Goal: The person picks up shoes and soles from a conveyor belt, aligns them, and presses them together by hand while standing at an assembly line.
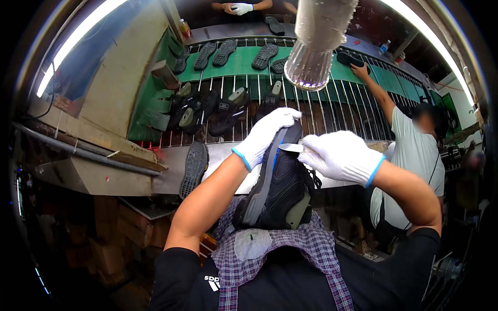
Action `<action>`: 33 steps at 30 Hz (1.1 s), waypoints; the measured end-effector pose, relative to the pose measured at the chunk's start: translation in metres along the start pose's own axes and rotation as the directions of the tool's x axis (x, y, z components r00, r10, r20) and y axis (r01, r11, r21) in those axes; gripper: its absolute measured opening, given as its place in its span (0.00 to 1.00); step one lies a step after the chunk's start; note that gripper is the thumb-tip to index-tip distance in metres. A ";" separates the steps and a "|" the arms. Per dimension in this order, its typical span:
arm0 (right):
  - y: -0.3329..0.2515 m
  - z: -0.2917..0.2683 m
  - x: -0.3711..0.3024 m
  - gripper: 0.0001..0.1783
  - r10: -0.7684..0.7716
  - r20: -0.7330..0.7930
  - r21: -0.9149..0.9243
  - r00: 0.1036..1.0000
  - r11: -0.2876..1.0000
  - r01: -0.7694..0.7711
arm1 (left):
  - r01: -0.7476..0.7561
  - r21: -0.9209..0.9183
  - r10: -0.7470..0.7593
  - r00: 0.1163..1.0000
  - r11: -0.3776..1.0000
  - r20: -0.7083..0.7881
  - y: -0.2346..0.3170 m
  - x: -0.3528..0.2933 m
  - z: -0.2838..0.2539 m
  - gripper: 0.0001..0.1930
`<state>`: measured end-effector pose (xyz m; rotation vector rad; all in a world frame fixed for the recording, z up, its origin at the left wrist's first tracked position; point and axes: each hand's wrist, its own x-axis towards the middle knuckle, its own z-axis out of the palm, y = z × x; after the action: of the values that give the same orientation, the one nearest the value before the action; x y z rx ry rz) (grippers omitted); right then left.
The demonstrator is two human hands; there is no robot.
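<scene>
A black shoe [288, 182] with a dark grey sole edge rests on the plaid apron over my lap, its toe pointing away from me. My left hand [268, 136], in a white knit glove with a blue cuff, is closed around the toe end. In my gloved right hand [340, 157] is a flat, pale-bladed tool [291, 147] with a rounded tip. The blade lies against the shoe's upper close to the sole edge. My fingers hide the tool's handle. A loose dark grey shoe sole [194, 170] lies on the metal ledge to the left of the shoe.
Beyond the ledge, a green belt [241, 66] bears several loose soles, with several black shoes [228, 111] on the metal bars nearer me. A ribbed clear nozzle [309, 62] hangs overhead. At right, a co-worker [415, 150] reaches toward a dark sole [348, 59].
</scene>
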<state>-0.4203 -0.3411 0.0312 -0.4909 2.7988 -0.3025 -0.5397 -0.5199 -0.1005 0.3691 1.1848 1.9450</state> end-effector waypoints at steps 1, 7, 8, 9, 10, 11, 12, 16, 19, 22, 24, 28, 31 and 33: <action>0.005 0.017 -0.001 0.23 0.067 0.020 0.192 0.998 0.979 -0.070 | 0.008 -0.048 -0.009 1.000 0.999 -0.017 0.003 0.001 -0.002 0.17; -0.005 -0.001 -0.009 0.20 0.014 -0.087 0.083 0.996 0.997 -0.006 | -0.105 0.257 0.101 0.994 0.961 0.030 0.027 -0.003 0.018 0.18; -0.008 -0.011 -0.011 0.19 -0.037 -0.122 -0.016 0.992 0.999 0.035 | -0.103 0.243 0.099 0.995 0.965 0.030 0.028 -0.003 0.016 0.18; -0.010 -0.017 -0.012 0.19 -0.065 -0.156 -0.122 0.986 0.991 0.046 | -0.101 0.228 0.096 0.995 0.968 0.032 0.029 -0.003 0.014 0.18; -0.014 -0.020 -0.016 0.19 -0.080 -0.188 -0.223 0.979 0.974 0.037 | -0.096 0.246 0.091 0.995 0.965 0.030 0.031 -0.003 0.016 0.18; -0.017 -0.022 -0.017 0.19 -0.098 -0.217 -0.322 0.971 0.947 0.024 | -0.091 0.263 0.086 0.996 0.961 0.028 0.034 -0.004 0.020 0.18; -0.020 -0.022 -0.013 0.19 -0.137 -0.234 -0.343 0.962 0.938 0.050 | -0.085 0.280 0.081 0.996 0.956 0.024 0.036 -0.004 0.021 0.17; -0.011 -0.007 -0.001 0.21 -0.038 -0.059 -0.099 0.998 0.995 0.032 | -0.191 0.191 0.182 0.981 0.963 0.062 0.025 0.004 0.004 0.17; -0.005 0.026 0.008 0.23 0.063 -0.063 0.502 0.996 0.865 -0.023 | -0.135 0.167 0.137 0.991 0.977 0.001 0.030 -0.006 0.015 0.17; -0.002 0.015 -0.003 0.22 0.047 -0.031 0.299 0.998 0.954 -0.036 | -0.150 0.206 0.148 0.989 0.967 0.022 0.032 -0.005 0.018 0.17; -0.010 0.004 -0.007 0.21 -0.028 -0.100 0.019 0.995 0.999 0.030 | -0.122 0.226 0.128 0.992 0.967 -0.012 0.037 -0.014 0.015 0.17; -0.027 -0.013 -0.011 0.19 -0.047 -0.155 -0.295 0.987 0.955 -0.001 | -0.154 0.287 0.162 0.987 0.946 -0.005 0.034 -0.012 0.015 0.18; -0.026 -0.006 -0.002 0.21 -0.073 -0.131 -0.168 0.989 0.984 0.050 | -0.131 0.165 0.134 0.991 0.977 -0.005 0.031 -0.011 0.008 0.18; 0.000 0.021 0.013 0.21 -0.115 -0.124 0.073 0.986 0.990 0.124 | -0.144 0.167 0.154 0.987 0.975 -0.050 0.029 -0.011 0.001 0.17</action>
<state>-0.4261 -0.3487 0.0085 -0.6435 2.8633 -0.4829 -0.5458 -0.5344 -0.0738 0.4987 1.3968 2.0048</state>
